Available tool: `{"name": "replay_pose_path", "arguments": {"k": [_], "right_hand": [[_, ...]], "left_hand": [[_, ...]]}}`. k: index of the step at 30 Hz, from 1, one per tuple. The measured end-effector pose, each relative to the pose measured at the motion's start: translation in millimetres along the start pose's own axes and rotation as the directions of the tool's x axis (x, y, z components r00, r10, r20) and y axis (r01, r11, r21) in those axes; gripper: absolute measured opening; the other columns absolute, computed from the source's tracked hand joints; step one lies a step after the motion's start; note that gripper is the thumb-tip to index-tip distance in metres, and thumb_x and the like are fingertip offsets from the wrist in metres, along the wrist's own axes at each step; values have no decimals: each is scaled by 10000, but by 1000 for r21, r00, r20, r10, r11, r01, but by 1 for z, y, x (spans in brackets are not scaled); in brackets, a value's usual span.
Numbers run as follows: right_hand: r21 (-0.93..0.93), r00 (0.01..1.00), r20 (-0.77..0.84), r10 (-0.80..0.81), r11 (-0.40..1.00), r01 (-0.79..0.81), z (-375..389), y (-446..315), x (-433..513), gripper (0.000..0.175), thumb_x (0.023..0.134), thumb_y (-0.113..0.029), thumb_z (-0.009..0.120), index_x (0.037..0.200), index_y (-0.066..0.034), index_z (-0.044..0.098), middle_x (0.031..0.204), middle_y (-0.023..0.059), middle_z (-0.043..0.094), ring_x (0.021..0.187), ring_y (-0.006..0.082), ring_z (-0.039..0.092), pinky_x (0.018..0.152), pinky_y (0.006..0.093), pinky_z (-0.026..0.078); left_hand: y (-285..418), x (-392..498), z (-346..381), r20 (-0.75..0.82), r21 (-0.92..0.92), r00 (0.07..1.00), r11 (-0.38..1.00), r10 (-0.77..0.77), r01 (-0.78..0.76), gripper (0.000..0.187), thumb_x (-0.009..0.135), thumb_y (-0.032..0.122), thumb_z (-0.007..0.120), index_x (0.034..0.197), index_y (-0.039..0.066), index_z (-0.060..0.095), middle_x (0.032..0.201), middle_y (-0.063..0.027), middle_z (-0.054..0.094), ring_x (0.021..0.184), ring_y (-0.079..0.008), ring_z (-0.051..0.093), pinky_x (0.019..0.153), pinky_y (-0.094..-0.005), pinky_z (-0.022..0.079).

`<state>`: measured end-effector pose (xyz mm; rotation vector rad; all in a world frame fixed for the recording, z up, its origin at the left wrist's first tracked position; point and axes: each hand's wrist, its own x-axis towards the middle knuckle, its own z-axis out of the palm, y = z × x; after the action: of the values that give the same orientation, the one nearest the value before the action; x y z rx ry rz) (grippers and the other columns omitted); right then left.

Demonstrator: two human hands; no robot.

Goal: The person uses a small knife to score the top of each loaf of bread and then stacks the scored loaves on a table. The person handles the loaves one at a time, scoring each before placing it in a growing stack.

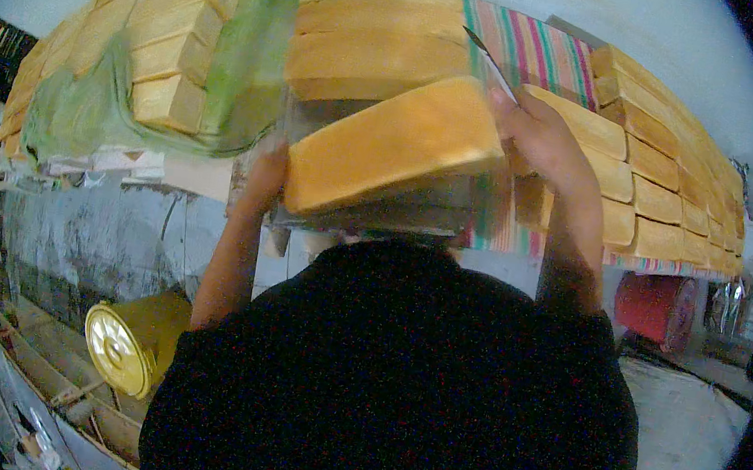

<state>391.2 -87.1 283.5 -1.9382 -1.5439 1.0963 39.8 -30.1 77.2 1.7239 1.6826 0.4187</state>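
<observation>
A long yellow loaf, bread or sponge cake [394, 145], is tilted between my hands, its right end higher. My left hand [269, 162], blurred, grips its left end. My right hand [534, 127] holds the right end and also a knife [486, 58], whose blade points up and to the left. Behind the held loaf lies a stack of similar loaves [376, 38]. More loaves [604, 164] are piled to the right of my right hand, beside a striped cloth [536, 50]. The surface just under the held loaf is partly hidden and blurred.
At the left, a green cloth [252, 43] lies beside and partly over further stacked loaves [176, 55]. A yellow lidded bucket [123, 348] is at lower left, near a wooden frame [47, 335]. A red container [653, 308] is below the table edge at right.
</observation>
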Motion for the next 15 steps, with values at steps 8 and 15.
{"name": "replay_pose_path", "arguments": {"k": [8,15], "right_hand": [[263,941,-101,-322,904,337,13,-37,-24,507,893,-216,566,1342,-41,408,1129,75,580,1029,134,518,906,275,392],[97,877,8,-481,873,478,19,-48,-35,517,890,-150,548,1361,-32,368,1322,153,466,1191,191,467,993,308,347]], "left_hand": [[10,-20,41,303,-745,947,593,-106,305,655,957,520,244,1149,-21,559,1047,-149,633,970,-239,614,837,-346,494],[-14,-15,53,324,-565,939,772,-117,291,650,955,528,238,1192,3,539,1115,-127,612,964,-250,616,843,-365,493]]}}
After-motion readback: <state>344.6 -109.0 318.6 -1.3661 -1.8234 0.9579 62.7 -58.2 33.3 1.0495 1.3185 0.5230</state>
